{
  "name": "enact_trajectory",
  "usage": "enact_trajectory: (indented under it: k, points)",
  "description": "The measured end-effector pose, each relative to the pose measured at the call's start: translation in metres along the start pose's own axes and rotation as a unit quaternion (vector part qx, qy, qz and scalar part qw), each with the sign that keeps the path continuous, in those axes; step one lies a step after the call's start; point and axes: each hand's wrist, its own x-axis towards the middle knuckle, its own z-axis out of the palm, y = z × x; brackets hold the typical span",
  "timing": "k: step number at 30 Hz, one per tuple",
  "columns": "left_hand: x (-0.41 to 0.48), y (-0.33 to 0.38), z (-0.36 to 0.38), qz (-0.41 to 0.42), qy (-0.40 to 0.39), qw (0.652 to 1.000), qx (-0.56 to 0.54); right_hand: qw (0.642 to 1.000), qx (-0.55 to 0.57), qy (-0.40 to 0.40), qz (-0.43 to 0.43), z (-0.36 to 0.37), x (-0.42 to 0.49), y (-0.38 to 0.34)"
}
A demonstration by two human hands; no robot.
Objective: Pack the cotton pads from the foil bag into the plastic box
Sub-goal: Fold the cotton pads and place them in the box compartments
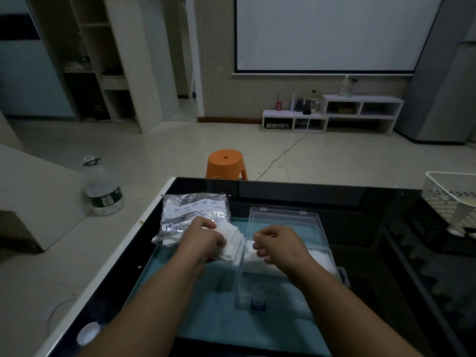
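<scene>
Stack of cotton pads (233, 244) sits fanned in the left hand's (206, 240) closed grip between the foil bag (190, 215) and the open plastic box (260, 289), right hand (280, 247) pinching a few at the box's rim, so probably best to square them and lay them flat.

Table (283, 194): black glass top.
Mat (219, 305): teal, lying mid-table.
Foil bag (185, 215): on the mat's far-left corner.
Plastic box (283, 220): open, on the mat.
Basket (448, 199): far right.

Table (365, 210) open right of box (247, 301), out to basket (449, 199) at far right edge. Left side tight: foil bag (190, 215) near open box lid (286, 222).
</scene>
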Motion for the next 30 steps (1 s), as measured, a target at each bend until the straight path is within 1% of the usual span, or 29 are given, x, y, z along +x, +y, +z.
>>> enact_trajectory:
  k: [2, 3, 6, 12, 16, 19, 21, 23, 28, 30]
  points:
    - [-0.002, -0.001, 0.000, -0.021, -0.020, 0.999, -0.033, 0.996, 0.073, -0.031, 0.030, 0.004, -0.003, -0.001]
    - [-0.002, -0.002, 0.001, -0.027, -0.030, 0.998, -0.043, 0.995, 0.084, -0.042, 0.042, 0.006, -0.003, -0.001]
    - [-0.004, -0.004, 0.008, -0.039, -0.049, 0.995, -0.084, 0.994, 0.075, -0.051, 0.059, 0.009, -0.003, -0.003]
    - [-0.006, -0.004, 0.018, -0.074, -0.098, 0.983, -0.139, 0.997, 0.062, -0.011, 0.048, 0.009, 0.001, -0.005]
    - [-0.008, -0.005, 0.020, -0.081, -0.135, 0.977, -0.143, 0.998, 0.051, -0.007, 0.041, 0.009, 0.002, -0.004]
    - [-0.006, -0.004, 0.015, -0.042, -0.113, 0.988, -0.097, 0.999, 0.028, 0.008, 0.035, 0.007, 0.006, -0.001]
    - [-0.002, -0.002, 0.008, 0.004, -0.082, 0.995, -0.048, 0.999, 0.030, 0.012, 0.038, 0.005, 0.008, 0.000]
    - [0.001, 0.000, 0.001, 0.032, -0.056, 0.998, -0.014, 0.998, 0.041, 0.014, 0.037, 0.004, 0.008, 0.000]
    - [0.006, 0.000, -0.006, 0.041, -0.031, 0.999, -0.011, 0.998, 0.048, 0.018, 0.022, 0.002, 0.007, 0.002]
    - [0.006, 0.000, -0.004, 0.047, -0.036, 0.998, -0.011, 0.998, 0.055, 0.017, 0.020, 0.002, 0.007, 0.003]
